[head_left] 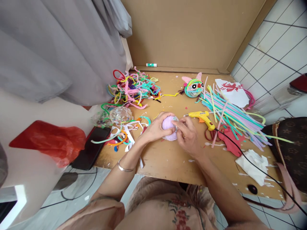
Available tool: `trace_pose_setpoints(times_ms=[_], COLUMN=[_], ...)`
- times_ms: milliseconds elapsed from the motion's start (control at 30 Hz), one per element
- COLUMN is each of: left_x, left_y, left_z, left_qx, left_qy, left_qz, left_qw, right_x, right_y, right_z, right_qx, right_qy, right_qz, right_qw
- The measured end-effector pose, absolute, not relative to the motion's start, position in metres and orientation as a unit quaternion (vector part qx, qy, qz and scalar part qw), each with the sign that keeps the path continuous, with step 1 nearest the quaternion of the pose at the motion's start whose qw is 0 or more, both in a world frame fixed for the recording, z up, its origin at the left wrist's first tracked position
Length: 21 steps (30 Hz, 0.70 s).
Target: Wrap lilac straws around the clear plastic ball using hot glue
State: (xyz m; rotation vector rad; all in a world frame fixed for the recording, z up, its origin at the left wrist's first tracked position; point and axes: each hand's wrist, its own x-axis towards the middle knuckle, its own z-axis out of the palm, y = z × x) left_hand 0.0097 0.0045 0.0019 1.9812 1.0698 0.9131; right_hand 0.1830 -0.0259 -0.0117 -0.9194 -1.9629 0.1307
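Observation:
A ball wrapped in lilac pipe cleaner [169, 123] is between my hands over the middle of the table. My left hand [159, 126] is closed around its left side, thumb below and fingers above. From the right, my right hand [188, 132] has its fingers curled, with the index fingertip on the ball's right side, where a clear patch shows. Whatever its pinched fingers hold is hidden. Close by on the right lies a yellow hot glue gun [201, 117], its nozzle toward the hands. Behind it sits a finished-looking ball with pink ears and googly eyes [193, 87].
Tangled pipe cleaners [134, 88] heap at back left, near a clear ball [120, 114]. Straight pipe cleaners [236, 111] lie right, with red scissors [212, 135], red felt [230, 140] and a tissue [253, 164]. The glue gun's black cord [254, 171] crosses the right side. A phone [92, 150] lies left.

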Motion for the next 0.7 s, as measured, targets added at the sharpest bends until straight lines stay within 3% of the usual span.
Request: trace_pose_setpoints(times_ms=[700], left_x=[0.0088], left_y=[0.0056], left_z=[-0.0001], left_qx=[0.766], left_qy=[0.407], left_qz=[0.356], left_qw=[0.349], right_x=[0.1854], right_y=[-0.0245], right_z=[-0.0174], right_qx=[-0.354], right_qy=[-0.815], right_qz=[0.029], right_qw=[0.458])
